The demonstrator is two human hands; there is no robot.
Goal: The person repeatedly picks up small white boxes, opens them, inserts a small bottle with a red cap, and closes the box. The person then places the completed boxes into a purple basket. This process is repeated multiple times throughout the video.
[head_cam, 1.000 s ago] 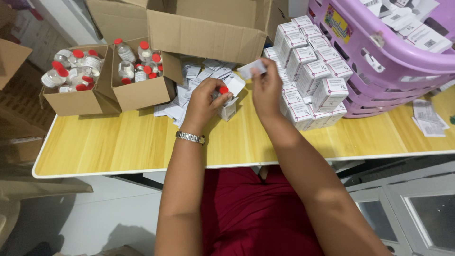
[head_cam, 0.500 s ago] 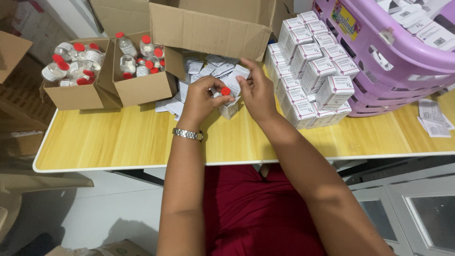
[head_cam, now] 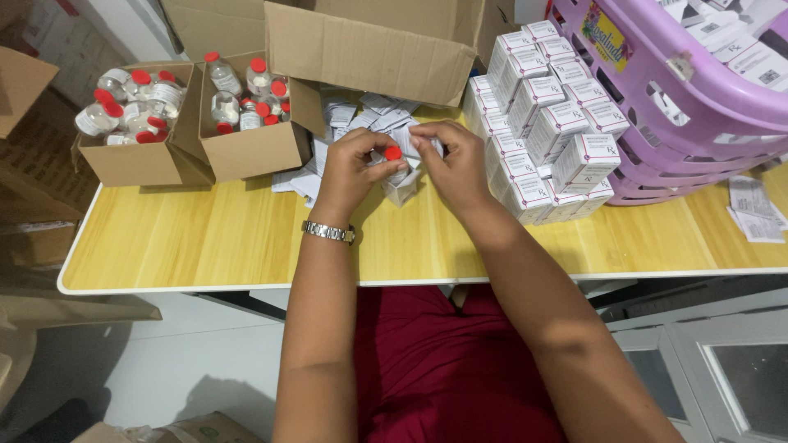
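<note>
On table (head_cam: 205, 246), mid-back, both hands meet over a small white carton (head_cam: 400, 189) standing upright, top open. Left hand (head_cam: 355, 168) curls round a small clear vial (head_cam: 393, 162) with red cap, fingers pinching it at the carton's mouth; vial body mostly hidden. Right hand (head_cam: 456, 164) pinches a folded white leaflet (head_cam: 420, 141) just beside the cap, thumb and forefinger pressed together. Steel watch (head_cam: 328, 232) on left wrist. Behind hands: loose leaflets pile (head_cam: 361, 115), big brown box (head_cam: 369, 49). Left: two small boxes (head_cam: 254, 152) of red-capped vials. Right: stacked white cartons (head_cam: 550, 123), touching purple basket (head_cam: 681, 98).
</note>
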